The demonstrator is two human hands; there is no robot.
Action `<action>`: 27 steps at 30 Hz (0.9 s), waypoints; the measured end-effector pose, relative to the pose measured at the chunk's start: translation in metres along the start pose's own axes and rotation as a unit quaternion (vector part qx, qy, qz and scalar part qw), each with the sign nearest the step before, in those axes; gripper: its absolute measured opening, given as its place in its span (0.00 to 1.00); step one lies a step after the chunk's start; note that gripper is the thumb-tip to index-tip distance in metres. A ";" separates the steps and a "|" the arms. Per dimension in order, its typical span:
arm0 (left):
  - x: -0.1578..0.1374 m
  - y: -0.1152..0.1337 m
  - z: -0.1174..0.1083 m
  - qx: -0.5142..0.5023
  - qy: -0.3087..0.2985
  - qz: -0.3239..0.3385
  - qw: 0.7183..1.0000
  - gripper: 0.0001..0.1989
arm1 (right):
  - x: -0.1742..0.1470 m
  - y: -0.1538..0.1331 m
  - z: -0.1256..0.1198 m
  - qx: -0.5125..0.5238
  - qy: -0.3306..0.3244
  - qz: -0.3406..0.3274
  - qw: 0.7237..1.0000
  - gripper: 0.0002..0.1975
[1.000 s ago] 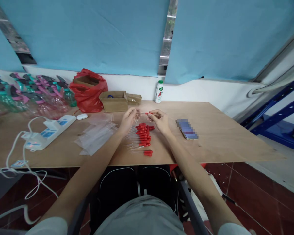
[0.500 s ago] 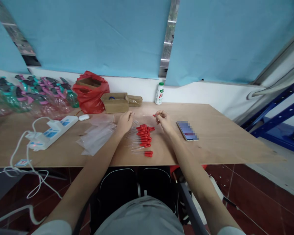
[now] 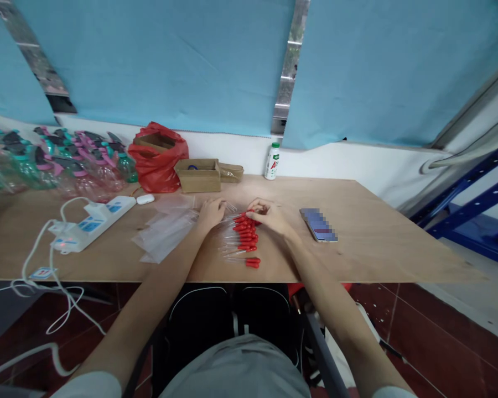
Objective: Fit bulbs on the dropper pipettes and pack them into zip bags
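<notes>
Several droppers (image 3: 245, 236) with red rubber bulbs and clear thin tubes lie in a stacked row on the table, bulbs to the right. At the far end of this row, my right hand (image 3: 270, 214) pinches a dropper by its red bulb, low over the others. Its tube is hard to make out there. My left hand (image 3: 211, 213) rests left of the row with its fingers curled together. Beside its fingertips lie a few clear tubes (image 3: 231, 207); whether it grips anything is hidden. Clear plastic bags (image 3: 166, 235) are spread to the left of my left forearm.
Behind stand an open cardboard box (image 3: 199, 179), a red plastic bag (image 3: 160, 171) and a white bottle (image 3: 272, 163). A phone (image 3: 318, 225) lies to the right. A power strip (image 3: 93, 224) with cables and several spray bottles (image 3: 78, 171) are on the left.
My right hand has moved left and toward me with the dropper, onto the far end of the row. My left hand has come down slightly nearer the table.
</notes>
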State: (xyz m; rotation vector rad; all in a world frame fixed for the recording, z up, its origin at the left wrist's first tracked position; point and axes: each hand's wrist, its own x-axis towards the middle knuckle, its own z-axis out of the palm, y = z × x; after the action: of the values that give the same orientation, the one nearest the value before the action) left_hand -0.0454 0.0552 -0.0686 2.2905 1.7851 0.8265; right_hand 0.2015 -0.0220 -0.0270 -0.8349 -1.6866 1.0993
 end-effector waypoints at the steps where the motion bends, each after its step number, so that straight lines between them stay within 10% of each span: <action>1: 0.001 0.000 0.001 0.001 -0.003 -0.001 1.000 0.20 | -0.002 -0.002 0.004 -0.032 -0.001 -0.017 0.999 0.17; 10: -0.001 -0.002 0.009 0.031 -0.024 -0.027 0.999 0.26 | -0.005 -0.010 0.023 -0.174 -0.051 -0.191 0.965 0.07; 27: -0.003 0.008 0.000 0.036 -0.011 0.018 0.999 0.20 | -0.008 -0.005 0.023 -0.279 -0.131 -0.172 0.935 0.13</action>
State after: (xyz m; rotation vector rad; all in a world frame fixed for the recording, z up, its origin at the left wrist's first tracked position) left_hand -0.0393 0.0498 -0.0663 2.3736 1.7982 0.7509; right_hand 0.1821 -0.0382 -0.0294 -0.7072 -2.3227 0.5026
